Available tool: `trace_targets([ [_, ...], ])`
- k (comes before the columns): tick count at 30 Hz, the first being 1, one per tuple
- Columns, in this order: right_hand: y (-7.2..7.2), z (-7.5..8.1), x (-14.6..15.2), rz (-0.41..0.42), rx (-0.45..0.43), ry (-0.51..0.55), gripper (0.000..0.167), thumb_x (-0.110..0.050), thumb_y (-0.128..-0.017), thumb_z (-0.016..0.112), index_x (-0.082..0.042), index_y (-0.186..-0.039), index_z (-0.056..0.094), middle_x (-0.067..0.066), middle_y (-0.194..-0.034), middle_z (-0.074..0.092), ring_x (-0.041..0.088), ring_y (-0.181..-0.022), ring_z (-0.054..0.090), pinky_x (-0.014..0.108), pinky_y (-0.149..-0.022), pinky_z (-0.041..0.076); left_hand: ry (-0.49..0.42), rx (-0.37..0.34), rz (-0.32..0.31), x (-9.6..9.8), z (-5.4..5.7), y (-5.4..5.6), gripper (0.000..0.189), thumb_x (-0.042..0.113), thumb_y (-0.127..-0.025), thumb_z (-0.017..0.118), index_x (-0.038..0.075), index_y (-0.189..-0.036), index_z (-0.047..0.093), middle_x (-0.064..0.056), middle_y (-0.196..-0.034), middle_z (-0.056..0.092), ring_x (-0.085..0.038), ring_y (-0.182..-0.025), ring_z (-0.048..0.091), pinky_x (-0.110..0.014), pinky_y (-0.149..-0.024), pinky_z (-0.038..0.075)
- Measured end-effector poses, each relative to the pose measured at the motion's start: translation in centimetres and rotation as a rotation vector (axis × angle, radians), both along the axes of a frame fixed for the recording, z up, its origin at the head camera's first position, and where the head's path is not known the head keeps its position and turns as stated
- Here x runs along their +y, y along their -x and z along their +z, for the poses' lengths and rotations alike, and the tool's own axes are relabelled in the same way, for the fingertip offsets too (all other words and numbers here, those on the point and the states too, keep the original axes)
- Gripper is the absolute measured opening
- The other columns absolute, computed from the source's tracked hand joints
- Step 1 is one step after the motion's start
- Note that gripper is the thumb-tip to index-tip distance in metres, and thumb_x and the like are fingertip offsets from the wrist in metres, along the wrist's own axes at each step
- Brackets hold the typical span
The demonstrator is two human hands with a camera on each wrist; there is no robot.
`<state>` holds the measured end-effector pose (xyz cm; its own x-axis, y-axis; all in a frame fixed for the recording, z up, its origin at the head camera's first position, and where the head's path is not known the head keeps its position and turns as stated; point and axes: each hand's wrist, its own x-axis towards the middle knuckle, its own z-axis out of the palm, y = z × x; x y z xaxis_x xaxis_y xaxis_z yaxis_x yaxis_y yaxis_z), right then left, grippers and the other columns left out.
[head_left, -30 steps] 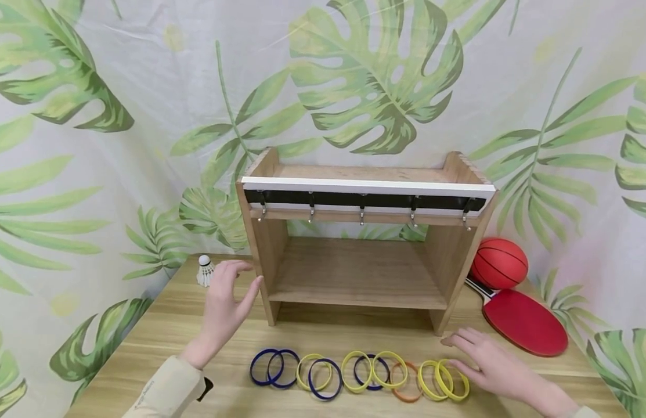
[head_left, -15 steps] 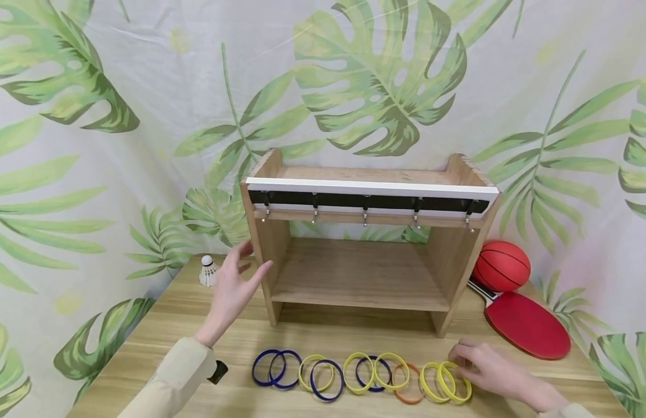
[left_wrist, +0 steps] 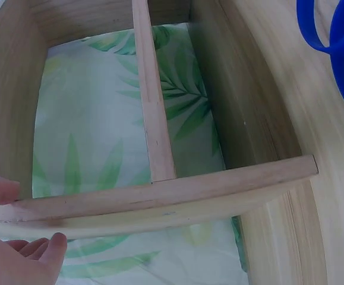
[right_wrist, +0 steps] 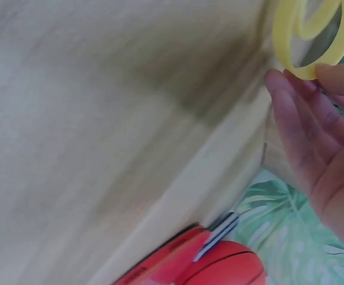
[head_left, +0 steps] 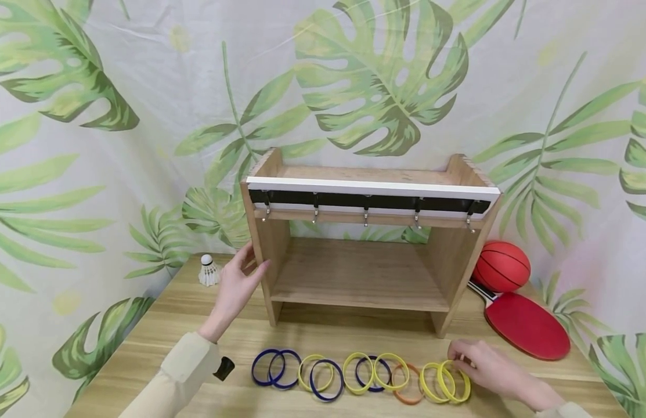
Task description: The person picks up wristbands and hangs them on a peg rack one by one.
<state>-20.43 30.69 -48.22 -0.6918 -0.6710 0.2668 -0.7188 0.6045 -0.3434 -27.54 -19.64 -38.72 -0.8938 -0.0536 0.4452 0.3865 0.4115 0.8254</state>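
At the left side panel of a wooden shelf [head_left: 354, 270], my left hand [head_left: 238, 285] grips the upright board. Its thumb lies on the inner side and its fingers on the outer side, as the left wrist view shows. My right hand [head_left: 487, 366] pinches the rightmost yellow ring [right_wrist: 283, 35] between thumb and fingertips, at the end of a row of thin rings on the table. This ring overlaps another yellow ring [head_left: 423, 388]. Farther left lie an orange ring [head_left: 408, 403], more yellow rings and several dark blue rings [head_left: 327, 399], some overlapping.
A white-and-black rail [head_left: 340, 200] with several metal hooks crosses the shelf's upper front. Left of the shelf stands a shuttlecock [head_left: 208, 271]. A red ball [head_left: 502, 266] and a red table tennis bat [head_left: 527, 326] lie to its right. A leaf-print cloth [head_left: 161, 145] hangs behind.
My left hand has moved up and right from beside the shelf onto its side panel. My right hand has lowered to the rightmost yellow ring and pinched it.
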Motion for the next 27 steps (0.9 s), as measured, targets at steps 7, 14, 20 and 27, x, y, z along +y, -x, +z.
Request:
trace_targets([
  [7,-0.2,2.0,-1.1,0.11,0.103,0.096,0.026,0.007,-0.08,0.072,-0.014,-0.087,0.059,-0.006,-0.078,0.065,-0.002,-0.072,0.061,0.007,-0.059,0.049,-0.01,0.003,0.006,0.5,0.3,-0.1,0.048,0.004,-0.093,0.065,-0.004,-0.138,0.053,-0.029,-0.135,0.059,-0.041,-0.125,0.059,-0.04,-0.101,0.052],
  [14,-0.5,5.3,-3.8,0.189,0.229,0.113,0.024,0.002,-0.083,0.073,-0.017,-0.091,0.06,-0.008,-0.081,0.065,-0.005,-0.072,0.06,0.002,-0.061,0.047,-0.013,-0.004,0.069,0.8,0.1,0.0,0.044,-0.001,-0.091,0.062,-0.004,-0.134,0.057,-0.029,-0.13,0.062,-0.039,-0.121,0.062,-0.041,-0.1,0.053],
  [20,-0.4,9.2,-7.3,0.235,0.277,0.132,0.01,-0.023,-0.1,0.056,-0.016,-0.094,0.061,-0.008,-0.084,0.063,-0.005,-0.072,0.057,0.002,-0.063,0.047,-0.004,-0.014,0.081,0.8,0.1,0.1,0.044,0.0,-0.09,0.061,-0.004,-0.134,0.058,-0.029,-0.128,0.063,-0.036,-0.119,0.063,-0.04,-0.098,0.054],
  [27,-0.3,14.1,-12.1,0.278,0.347,0.155,0.012,-0.025,-0.1,0.056,-0.016,-0.096,0.062,-0.007,-0.088,0.063,-0.002,-0.074,0.055,0.002,-0.067,0.048,-0.003,-0.019,0.089,0.9,0.0,0.0,0.042,-0.001,-0.089,0.062,-0.003,-0.131,0.061,-0.027,-0.125,0.066,-0.034,-0.116,0.065,-0.039,-0.095,0.057],
])
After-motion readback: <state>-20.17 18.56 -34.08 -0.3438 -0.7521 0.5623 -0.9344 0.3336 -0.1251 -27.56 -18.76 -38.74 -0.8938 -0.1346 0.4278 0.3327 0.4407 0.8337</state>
